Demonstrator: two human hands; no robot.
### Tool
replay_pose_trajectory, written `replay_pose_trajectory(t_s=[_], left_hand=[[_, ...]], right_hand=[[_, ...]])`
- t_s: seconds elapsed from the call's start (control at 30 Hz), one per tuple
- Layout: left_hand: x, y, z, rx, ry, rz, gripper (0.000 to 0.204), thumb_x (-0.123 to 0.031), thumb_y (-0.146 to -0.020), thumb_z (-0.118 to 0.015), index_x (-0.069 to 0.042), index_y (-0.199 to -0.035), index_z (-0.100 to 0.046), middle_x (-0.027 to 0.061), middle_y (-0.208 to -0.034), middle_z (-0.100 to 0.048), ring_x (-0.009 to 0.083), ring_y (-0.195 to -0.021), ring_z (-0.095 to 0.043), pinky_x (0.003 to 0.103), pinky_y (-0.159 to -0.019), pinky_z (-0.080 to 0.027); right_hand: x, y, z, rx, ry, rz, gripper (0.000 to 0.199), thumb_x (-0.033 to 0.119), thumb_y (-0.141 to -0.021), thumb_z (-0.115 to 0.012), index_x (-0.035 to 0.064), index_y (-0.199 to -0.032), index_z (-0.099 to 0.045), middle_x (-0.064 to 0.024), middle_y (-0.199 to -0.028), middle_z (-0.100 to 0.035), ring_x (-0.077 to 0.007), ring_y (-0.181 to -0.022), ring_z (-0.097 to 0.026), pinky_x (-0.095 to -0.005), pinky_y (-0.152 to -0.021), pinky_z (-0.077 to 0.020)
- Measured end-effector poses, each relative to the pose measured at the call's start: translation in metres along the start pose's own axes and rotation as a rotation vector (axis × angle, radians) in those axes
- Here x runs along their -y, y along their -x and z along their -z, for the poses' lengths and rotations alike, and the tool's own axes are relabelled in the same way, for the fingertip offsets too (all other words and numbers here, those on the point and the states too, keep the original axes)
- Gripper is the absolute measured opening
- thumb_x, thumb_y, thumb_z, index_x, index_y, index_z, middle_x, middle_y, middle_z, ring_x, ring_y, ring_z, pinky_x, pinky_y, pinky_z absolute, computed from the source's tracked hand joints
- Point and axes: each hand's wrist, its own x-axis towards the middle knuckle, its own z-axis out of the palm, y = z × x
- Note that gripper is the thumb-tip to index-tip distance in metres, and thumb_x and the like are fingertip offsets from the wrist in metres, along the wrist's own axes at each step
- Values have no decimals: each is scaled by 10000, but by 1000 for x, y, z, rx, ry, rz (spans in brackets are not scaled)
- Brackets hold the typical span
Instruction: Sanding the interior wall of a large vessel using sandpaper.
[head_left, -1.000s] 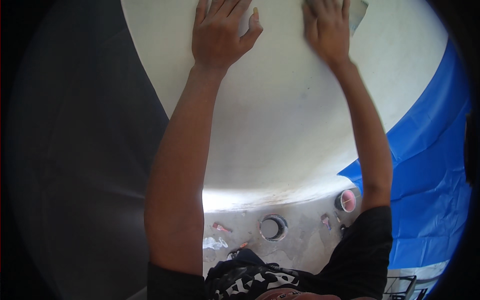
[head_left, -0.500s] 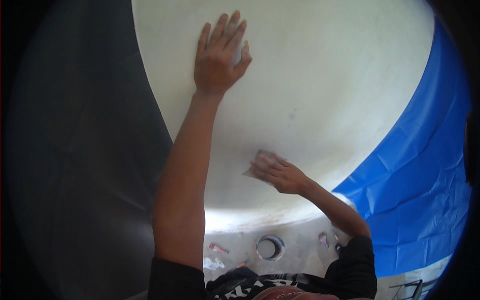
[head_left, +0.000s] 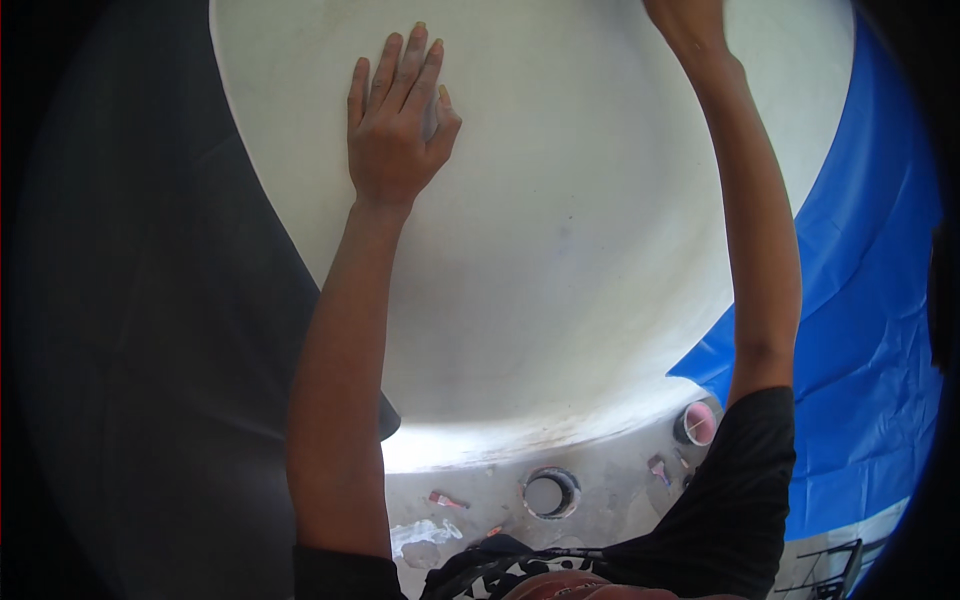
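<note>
My left hand (head_left: 395,130) lies flat and open, holding nothing, on the big white curved surface (head_left: 560,260) near its dark left edge, likely bracing me, while my right hand (head_left: 690,22) reaches its top edge, grip cut off from view.

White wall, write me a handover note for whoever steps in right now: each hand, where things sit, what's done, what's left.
Left hand: flat on the white wall, fingers spread, holding nothing.
Right hand: raised to the wall's top edge of view, mostly cut off; whether it holds anything cannot be told.
On the floor: pink-lidded tub, open round container, small brush. Blue sheet hangs at the right.
Done: wall looks evenly pale.
Left: cannot be judged from this view.
</note>
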Motion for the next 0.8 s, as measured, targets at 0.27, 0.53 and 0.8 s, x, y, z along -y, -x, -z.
replay_pose_trajectory(t_s=[0.27,0.53,0.8], left_hand=[[3,8,-5,8,-124,-41,547,-243,-926,-626,-158,-1464,-577,31,-1570,-505,236,-1477,-436,474,-1239,-281],[-15,8,11,138,102,80,521,-161,-993,-499,2,-1488,-489,185,-1594,-435,377,-1493,-381,572,-1228,-252],[-9,10,1,65,18,-40,570,-252,-923,-627,-147,-1478,-562,60,-1585,-483,252,-1483,-426,494,-1235,-284]], right_hand=[[12,86,-59,238,115,-81,514,133,-1063,-430,-45,-1542,-373,-263,-1634,-303,-400,-1547,-228,-553,-1268,-152],[68,230,-71,183,33,-52,654,47,-919,-612,60,-1545,-422,-162,-1613,-404,-355,-1512,-344,-593,-1221,-238],[118,367,4,947,-323,215,829,113,-794,-679,74,-1568,-384,-83,-1615,-421,-280,-1519,-349,-532,-1250,-265]])
